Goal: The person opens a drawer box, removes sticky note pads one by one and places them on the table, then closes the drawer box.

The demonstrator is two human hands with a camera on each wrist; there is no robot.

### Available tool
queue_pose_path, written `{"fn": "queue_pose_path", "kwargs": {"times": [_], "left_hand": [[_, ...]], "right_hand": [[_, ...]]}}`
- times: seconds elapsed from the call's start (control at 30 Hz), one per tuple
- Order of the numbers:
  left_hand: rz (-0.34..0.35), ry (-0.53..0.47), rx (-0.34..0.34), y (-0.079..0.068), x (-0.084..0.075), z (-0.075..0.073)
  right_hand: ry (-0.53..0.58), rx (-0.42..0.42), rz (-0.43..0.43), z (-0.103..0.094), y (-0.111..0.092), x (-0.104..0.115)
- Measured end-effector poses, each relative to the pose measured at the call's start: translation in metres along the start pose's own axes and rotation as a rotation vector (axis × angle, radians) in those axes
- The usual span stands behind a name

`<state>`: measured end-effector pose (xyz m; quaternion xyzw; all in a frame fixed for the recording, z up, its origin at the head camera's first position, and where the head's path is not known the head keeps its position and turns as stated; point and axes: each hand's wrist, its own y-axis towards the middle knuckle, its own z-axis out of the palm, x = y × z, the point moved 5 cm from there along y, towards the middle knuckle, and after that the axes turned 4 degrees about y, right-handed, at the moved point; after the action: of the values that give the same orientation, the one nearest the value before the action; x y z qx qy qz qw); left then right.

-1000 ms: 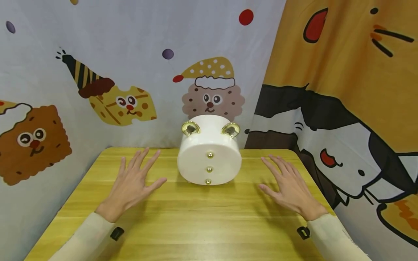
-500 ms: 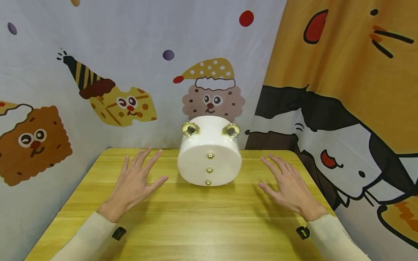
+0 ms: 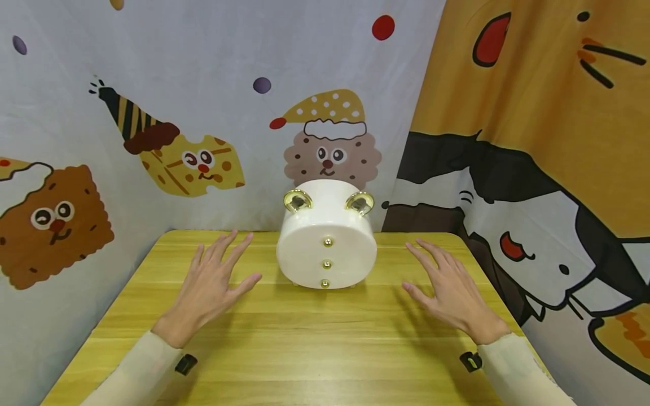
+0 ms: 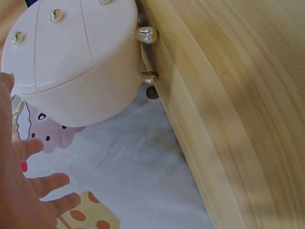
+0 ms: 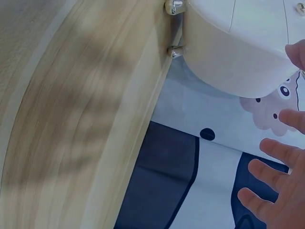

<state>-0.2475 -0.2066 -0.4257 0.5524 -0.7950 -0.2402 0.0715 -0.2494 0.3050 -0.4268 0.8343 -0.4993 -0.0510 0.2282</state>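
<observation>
A glossy white oval box point(image 3: 327, 225) stands on small gold feet near the back of the table. Three gold knobs run down its front, and seams between them divide the front into sections in the left wrist view. Two gold ring-like ears point(image 3: 297, 201) sit on its top. To the box's left, my left hand point(image 3: 205, 290) is held with fingers spread, apart from it. My right hand point(image 3: 452, 290) mirrors this on the other side, fingers extended and holding nothing. Both palms face roughly toward the box, and their shadows fall on the wood.
The yellowish wooden table point(image 3: 325, 349) has its back edge just behind the box. Behind it hangs a pale cloth point(image 3: 213, 101) printed with cartoon food. An orange cartoon curtain point(image 3: 558, 113) borders the right side. Each sleeve has a small black piece at the wrist.
My left hand has drifted very slightly to the right. The right hand and the box stay practically where they were.
</observation>
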Motion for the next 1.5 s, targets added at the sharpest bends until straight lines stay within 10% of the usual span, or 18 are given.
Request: {"fn": "queue_pose_path", "kwargs": {"times": [1.5], "left_hand": [[-0.007, -0.066, -0.019, 0.01, -0.013, -0.013]], "right_hand": [[0.076, -0.065, -0.049, -0.015, 0.018, 0.03]]}}
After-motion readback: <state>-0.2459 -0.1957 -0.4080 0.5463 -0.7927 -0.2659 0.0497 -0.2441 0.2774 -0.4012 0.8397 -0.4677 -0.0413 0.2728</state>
